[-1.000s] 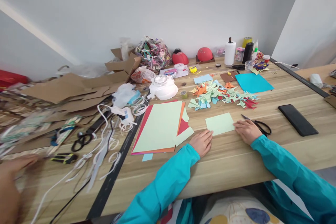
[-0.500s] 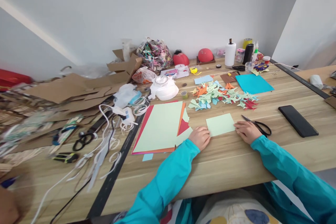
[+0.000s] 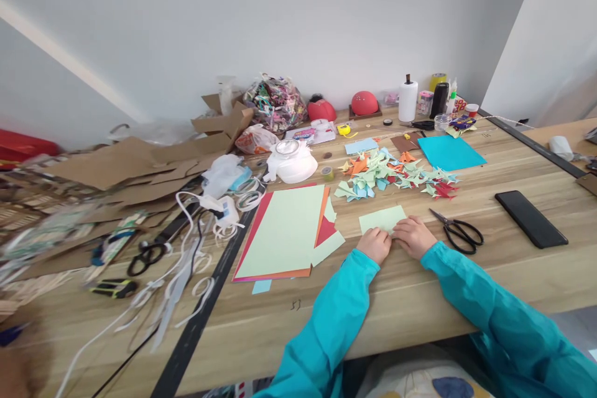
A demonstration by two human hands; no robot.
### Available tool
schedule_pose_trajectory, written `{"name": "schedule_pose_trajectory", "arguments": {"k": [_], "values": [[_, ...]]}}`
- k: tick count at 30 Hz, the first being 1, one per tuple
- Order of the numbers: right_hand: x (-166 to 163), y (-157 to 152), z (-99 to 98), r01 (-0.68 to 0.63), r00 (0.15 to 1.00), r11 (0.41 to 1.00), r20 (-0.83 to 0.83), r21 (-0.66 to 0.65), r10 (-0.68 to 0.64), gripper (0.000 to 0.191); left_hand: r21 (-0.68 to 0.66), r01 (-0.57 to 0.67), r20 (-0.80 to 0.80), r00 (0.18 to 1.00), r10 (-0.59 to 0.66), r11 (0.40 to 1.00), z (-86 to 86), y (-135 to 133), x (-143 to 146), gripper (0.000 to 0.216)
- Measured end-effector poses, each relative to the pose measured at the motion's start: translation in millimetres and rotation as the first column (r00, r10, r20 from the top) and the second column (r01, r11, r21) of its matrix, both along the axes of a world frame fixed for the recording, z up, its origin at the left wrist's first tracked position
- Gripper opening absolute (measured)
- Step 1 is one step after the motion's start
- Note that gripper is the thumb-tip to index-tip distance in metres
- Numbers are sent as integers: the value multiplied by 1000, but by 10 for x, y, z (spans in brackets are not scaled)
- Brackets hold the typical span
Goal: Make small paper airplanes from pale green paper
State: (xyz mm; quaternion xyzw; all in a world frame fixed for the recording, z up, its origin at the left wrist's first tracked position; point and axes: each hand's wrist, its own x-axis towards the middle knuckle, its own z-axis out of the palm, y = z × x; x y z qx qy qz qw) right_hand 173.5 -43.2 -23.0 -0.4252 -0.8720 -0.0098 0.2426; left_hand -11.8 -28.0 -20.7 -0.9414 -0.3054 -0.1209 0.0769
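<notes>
Resting on the near part of a small pale green sheet (image 3: 380, 218), the left hand (image 3: 374, 245) and the right hand (image 3: 414, 237) sit close together, fingertips almost meeting at the middle of the paper's near side. The sheet lies on the wooden counter (image 3: 261, 329) in front of the person, its far part showing beyond the fingers. Each grip is narrow, the fingers bent and bunched over the paper; I cannot tell whether they pinch it or only press it down. Turquoise sleeves (image 3: 326, 317) reach to both wrists. Just beside the right hand lie scissors (image 3: 447, 222) with black handles, the blades slightly apart and the tip pointing away from the person, and farther right is a black phone (image 3: 532, 219). Left of the left hand, paper offcuts (image 3: 329, 249) stick out from a stack of large coloured sheets (image 3: 284, 230), pale green on top with orange and red edges showing beneath. Beyond the small sheet spreads a pile of folded paper shapes (image 3: 380, 169) in green, orange, blue and red, with a bright blue sheet (image 3: 451, 152) behind it to the right. A small roll of tape (image 3: 327, 173) stands near the stack's far corner.
</notes>
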Motion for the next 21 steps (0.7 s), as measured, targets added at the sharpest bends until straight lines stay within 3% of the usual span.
{"name": "schedule_pose_trajectory", "arguments": {"k": [8, 15, 21], "values": [[-109, 93, -129, -52, 998, 991, 43, 121, 47, 22, 148, -85, 154, 986, 62, 985, -36, -22, 59, 26], [-68, 87, -42, -17, 1000, 998, -2, 66, 17, 25, 56, -71, 188, 980, 59, 996, 79, 1, -38, 27], [30, 124, 59, 73, 997, 996, -32, 51, -71, 24, 92, -93, 191, 979, 74, 991, 176, 52, -195, 26]]}}
